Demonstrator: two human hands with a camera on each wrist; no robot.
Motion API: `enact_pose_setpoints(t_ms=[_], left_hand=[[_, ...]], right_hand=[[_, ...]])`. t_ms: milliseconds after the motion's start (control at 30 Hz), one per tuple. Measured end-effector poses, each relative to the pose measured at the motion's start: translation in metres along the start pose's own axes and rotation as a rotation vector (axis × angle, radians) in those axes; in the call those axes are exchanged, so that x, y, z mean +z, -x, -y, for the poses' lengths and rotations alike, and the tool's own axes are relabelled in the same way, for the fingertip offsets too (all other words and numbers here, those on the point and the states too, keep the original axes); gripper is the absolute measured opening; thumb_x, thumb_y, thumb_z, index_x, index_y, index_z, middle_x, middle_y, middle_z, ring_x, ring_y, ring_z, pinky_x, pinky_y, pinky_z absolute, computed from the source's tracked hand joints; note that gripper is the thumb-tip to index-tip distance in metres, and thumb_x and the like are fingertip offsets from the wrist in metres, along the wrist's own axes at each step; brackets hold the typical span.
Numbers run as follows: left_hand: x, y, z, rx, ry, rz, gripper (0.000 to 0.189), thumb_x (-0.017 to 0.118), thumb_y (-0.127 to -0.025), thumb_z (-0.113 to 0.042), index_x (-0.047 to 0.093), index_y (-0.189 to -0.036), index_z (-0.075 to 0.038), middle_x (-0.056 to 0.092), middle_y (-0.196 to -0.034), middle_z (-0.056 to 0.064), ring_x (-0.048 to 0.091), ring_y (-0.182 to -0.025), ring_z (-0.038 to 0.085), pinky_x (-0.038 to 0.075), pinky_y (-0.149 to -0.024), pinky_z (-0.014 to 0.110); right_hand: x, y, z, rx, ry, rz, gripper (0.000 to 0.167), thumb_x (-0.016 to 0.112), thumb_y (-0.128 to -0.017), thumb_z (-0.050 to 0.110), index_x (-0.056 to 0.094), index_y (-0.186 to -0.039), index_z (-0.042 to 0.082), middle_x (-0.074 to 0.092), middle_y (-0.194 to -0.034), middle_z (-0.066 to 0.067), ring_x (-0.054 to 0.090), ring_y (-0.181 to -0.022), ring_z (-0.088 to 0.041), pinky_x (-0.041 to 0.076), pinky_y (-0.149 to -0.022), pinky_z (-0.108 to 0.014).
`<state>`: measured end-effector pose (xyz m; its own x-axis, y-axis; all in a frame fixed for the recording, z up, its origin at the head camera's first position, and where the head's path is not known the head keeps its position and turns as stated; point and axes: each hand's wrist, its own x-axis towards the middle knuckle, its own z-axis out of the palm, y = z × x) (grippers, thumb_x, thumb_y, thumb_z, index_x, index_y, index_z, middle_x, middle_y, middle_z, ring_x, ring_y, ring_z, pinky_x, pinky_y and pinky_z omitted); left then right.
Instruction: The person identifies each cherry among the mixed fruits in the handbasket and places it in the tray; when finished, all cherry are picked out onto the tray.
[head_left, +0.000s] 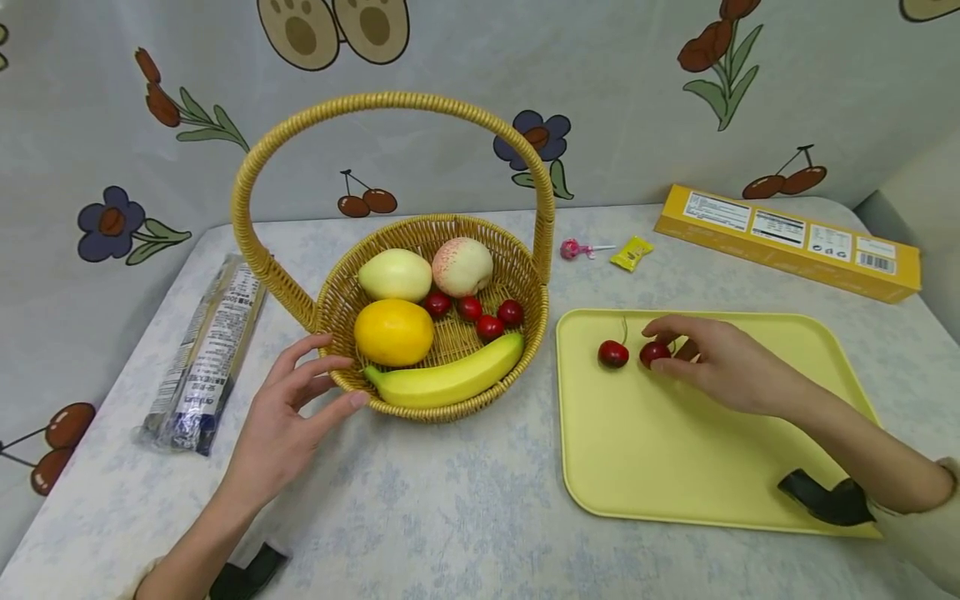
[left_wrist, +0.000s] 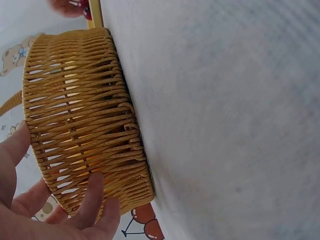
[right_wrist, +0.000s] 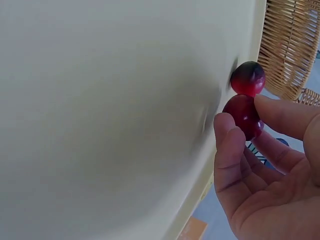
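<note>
1. The dark red cherry (head_left: 654,354) is in your right hand (head_left: 723,367), over the yellow tray (head_left: 675,467). It is round, so I cannot tell a long axis; whether it touches the tray, I also cannot tell.
2. Just left of your right fingertips, the second cherry (head_left: 613,354) lies on the tray, its stem (head_left: 625,331) pointing away from you.
3. Your right thumb and fingertips pinch the first cherry.
4. Your left hand (head_left: 281,429) has its fingers spread and relaxed; they touch the left rim and outer wall of the wicker basket (head_left: 450,412). Your two hands are well apart.
5. The basket stands between your hands, its handle (head_left: 397,100) arching high. Inside, the banana (head_left: 450,382) lies crosswise, its right end farther from you.
6. Bare tray stretches from your right hand toward you. Beyond this hand is the tray's far edge, and past it the lollipop (head_left: 570,249).
</note>
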<state>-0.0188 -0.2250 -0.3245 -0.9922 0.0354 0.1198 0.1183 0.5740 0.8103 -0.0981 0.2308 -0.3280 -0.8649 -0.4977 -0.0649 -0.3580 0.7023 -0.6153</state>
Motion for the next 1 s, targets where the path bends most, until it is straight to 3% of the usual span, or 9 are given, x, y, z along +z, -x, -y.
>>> enact_pose_setpoints(t_ms=[167,367,733,867,1000], left_hand=[[0.0,0.0,0.001,0.001,-0.004,-0.001,0.033,0.075,-0.09,-0.013,0.065,-0.118,0.002,0.04,-0.145,0.01,0.061,-0.112,0.036,0.054,-0.088,0.021],[0.0,-0.001,0.001,0.004,-0.018,-0.001,0.034,0.075,-0.09,-0.014,0.065,-0.119,0.001,0.04,-0.146,0.01,0.061,-0.111,0.036,0.056,-0.088,0.026],[-0.001,0.0,0.001,-0.003,-0.009,-0.001,0.034,0.075,-0.09,-0.014,0.065,-0.119,0.002,0.04,-0.146,0.01,0.061,-0.111,0.037,0.055,-0.085,0.02],[-0.001,0.0,0.001,0.0,-0.004,-0.002,0.034,0.075,-0.09,-0.013,0.065,-0.119,0.002,0.039,-0.146,0.01,0.061,-0.111,0.037,0.055,-0.085,0.019],[-0.001,0.0,0.001,0.0,0.003,0.001,0.034,0.074,-0.09,-0.013,0.065,-0.119,0.002,0.039,-0.147,0.011,0.061,-0.112,0.038,0.054,-0.084,0.017]], right_hand=[[0.002,-0.001,-0.003,0.001,0.013,0.023,0.026,0.071,-0.089,0.001,0.067,-0.115,0.002,0.067,-0.107,-0.005,0.061,-0.083,-0.014,0.054,-0.069,-0.025],[0.002,0.0,-0.003,0.01,0.034,0.025,0.031,0.071,-0.091,0.006,0.066,-0.121,-0.001,0.067,-0.111,-0.007,0.06,-0.083,-0.014,0.052,-0.066,-0.025],[0.001,0.002,0.001,-0.031,0.039,-0.04,0.028,0.07,-0.092,0.008,0.069,-0.12,0.003,0.066,-0.104,-0.002,0.053,-0.075,-0.015,0.047,-0.057,-0.023],[0.0,0.001,0.002,-0.034,0.063,-0.052,0.025,0.07,-0.092,0.009,0.071,-0.116,0.005,0.067,-0.105,-0.001,0.053,-0.075,-0.014,0.047,-0.058,-0.023],[0.002,0.002,0.007,-0.085,0.054,-0.119,0.022,0.071,-0.09,0.003,0.073,-0.112,0.009,0.068,-0.107,0.0,0.054,-0.075,-0.011,0.05,-0.061,-0.022]])
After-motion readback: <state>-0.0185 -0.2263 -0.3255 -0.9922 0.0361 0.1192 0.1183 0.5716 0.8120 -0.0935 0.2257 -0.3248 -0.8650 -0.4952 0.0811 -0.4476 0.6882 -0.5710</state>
